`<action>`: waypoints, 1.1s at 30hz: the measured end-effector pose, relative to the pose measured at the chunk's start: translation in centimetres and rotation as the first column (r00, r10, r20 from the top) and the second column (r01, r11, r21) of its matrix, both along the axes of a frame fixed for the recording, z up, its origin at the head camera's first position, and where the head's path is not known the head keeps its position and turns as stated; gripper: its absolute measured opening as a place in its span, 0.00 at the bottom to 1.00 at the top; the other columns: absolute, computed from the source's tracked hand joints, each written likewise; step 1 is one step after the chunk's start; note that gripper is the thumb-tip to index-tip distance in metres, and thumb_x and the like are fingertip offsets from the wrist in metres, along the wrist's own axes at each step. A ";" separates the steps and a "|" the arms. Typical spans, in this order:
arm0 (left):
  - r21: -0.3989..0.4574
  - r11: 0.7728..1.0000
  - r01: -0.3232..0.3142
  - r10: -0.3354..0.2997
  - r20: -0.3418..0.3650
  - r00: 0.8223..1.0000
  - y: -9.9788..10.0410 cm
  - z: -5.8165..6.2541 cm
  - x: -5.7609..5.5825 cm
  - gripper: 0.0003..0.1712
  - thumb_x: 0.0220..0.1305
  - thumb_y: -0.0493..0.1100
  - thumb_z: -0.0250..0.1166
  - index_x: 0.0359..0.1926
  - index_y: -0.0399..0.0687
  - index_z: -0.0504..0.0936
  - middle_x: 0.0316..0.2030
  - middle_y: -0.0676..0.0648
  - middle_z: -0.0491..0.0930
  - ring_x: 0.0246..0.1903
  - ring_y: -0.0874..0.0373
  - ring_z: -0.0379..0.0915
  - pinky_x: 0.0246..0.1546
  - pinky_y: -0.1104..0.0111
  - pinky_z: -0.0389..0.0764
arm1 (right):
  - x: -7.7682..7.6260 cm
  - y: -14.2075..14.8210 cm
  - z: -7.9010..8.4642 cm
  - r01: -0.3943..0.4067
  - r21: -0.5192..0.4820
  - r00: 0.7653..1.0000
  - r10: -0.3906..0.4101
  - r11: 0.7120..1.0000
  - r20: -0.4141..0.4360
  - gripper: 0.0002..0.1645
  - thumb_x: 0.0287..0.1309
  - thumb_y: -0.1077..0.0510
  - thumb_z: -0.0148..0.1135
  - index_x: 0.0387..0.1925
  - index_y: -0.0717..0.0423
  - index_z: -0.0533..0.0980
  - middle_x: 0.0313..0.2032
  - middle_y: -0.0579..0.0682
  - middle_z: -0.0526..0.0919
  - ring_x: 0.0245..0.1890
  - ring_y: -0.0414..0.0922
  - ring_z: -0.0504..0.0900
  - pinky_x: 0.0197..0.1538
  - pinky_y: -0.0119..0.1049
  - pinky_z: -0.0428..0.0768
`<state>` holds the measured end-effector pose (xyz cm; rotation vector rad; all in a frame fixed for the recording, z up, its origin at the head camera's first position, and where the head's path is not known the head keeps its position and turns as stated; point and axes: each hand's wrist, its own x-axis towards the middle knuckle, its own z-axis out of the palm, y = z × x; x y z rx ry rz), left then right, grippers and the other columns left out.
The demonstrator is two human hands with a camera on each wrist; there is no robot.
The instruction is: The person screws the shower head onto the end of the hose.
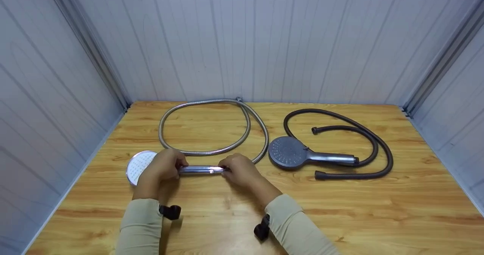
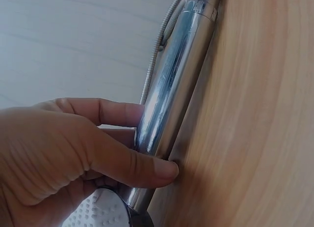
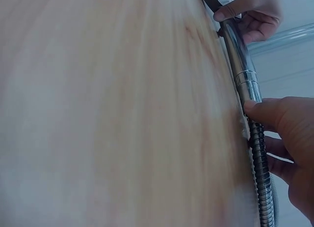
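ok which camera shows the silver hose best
The head view: nearly the whole silver hose lies looped on the table, though the right hand hides one end. The left wrist view catches a thin stretch beyond the handle, the right wrist view a section close up.

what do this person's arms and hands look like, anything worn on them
Both hands are bare, with no gloves. The arms are covered by plain beige sleeves that end near the wrists. At each cuff sits a small black device with a rounded end; no cable shows on either.
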<state>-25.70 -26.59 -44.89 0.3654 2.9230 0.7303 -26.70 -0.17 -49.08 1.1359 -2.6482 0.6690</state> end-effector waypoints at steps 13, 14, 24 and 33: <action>0.020 1.000 -0.004 0.003 0.030 1.000 -0.8 0.0 -0.1 0.24 0.37 0.18 0.68 0.35 0.43 0.90 0.34 0.46 0.85 0.37 0.52 0.77 0.43 0.55 0.79 | 0.2 -0.6 0.3 -0.022 0.043 0.999 0.021 0.999 0.025 0.11 0.57 0.60 0.67 0.42 0.55 0.85 0.37 0.47 0.86 0.40 0.45 0.81 0.48 0.37 0.76; 0.021 1.000 -0.012 0.011 0.041 0.999 -0.8 0.0 -0.1 0.23 0.38 0.18 0.67 0.35 0.44 0.90 0.34 0.46 0.85 0.36 0.52 0.77 0.43 0.55 0.79 | 0.2 -0.6 0.3 -0.022 0.045 0.999 0.021 0.999 0.030 0.11 0.57 0.60 0.66 0.43 0.55 0.85 0.37 0.47 0.86 0.40 0.45 0.81 0.48 0.37 0.76; 0.017 1.000 -0.006 0.005 0.046 0.999 -0.7 -0.2 -0.1 0.26 0.37 0.17 0.67 0.38 0.42 0.90 0.36 0.46 0.85 0.37 0.53 0.77 0.42 0.57 0.79 | 0.5 -0.2 0.1 -0.029 0.031 0.997 0.027 0.999 0.071 0.16 0.56 0.57 0.69 0.47 0.56 0.83 0.39 0.48 0.85 0.41 0.45 0.79 0.49 0.36 0.75; 0.010 1.000 0.021 -0.022 0.047 0.999 -0.8 -0.2 0.2 0.27 0.36 0.17 0.67 0.39 0.41 0.89 0.35 0.46 0.85 0.37 0.54 0.76 0.43 0.56 0.79 | 0.7 0.5 0.1 -0.046 -0.014 0.997 0.047 0.999 0.060 0.18 0.55 0.58 0.69 0.47 0.60 0.82 0.40 0.51 0.83 0.45 0.47 0.79 0.53 0.36 0.74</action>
